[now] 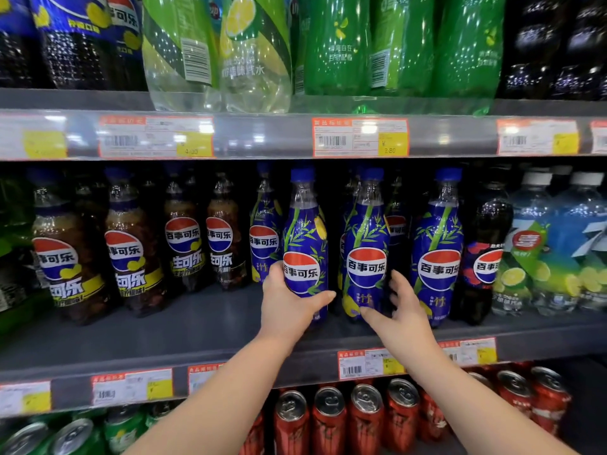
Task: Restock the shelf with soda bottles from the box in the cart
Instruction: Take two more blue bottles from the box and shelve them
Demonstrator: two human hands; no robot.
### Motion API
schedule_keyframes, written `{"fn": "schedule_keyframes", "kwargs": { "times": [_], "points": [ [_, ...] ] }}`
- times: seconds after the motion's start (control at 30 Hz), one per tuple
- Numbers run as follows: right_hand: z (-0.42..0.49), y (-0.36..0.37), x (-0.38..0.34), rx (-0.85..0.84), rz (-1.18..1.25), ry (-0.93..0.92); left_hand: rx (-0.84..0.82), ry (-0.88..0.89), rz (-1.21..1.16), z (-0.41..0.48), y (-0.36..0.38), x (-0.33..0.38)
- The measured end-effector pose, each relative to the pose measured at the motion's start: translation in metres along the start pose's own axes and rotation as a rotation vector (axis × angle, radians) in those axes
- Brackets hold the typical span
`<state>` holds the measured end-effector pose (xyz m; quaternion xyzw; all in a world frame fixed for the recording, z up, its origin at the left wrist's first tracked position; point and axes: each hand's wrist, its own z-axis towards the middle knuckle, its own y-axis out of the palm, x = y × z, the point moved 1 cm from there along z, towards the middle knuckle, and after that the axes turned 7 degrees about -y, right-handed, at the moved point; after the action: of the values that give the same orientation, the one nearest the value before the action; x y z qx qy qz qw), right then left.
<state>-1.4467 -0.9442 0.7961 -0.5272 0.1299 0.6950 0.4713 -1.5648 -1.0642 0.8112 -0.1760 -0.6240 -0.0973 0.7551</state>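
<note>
head view: my left grip is clamped around the lower body of a blue pepsi bottle, which stands upright on the middle shelf, long axis vertical. my right grip is spread apart, empty, just right of it, nearly touching the neighbouring pepsi bottle. blue cap, bamboo-print label, full.

The grey middle shelf carries upright soda bottles. Dark cola bottles stand left, blue-labelled bottles right.
</note>
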Motion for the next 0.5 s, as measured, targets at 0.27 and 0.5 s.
{"fn": "schedule_keyframes", "kwargs": {
  "times": [0.27,0.5],
  "points": [
    [0.0041,0.0015,0.0005,-0.012,0.006,-0.015,-0.057,0.020,0.178,0.0039,-0.0011,-0.0024],
    [0.0064,0.0028,-0.0010,-0.010,0.036,-0.020,-0.025,0.079,0.265,0.0029,-0.0038,-0.0073]
  ]
}}
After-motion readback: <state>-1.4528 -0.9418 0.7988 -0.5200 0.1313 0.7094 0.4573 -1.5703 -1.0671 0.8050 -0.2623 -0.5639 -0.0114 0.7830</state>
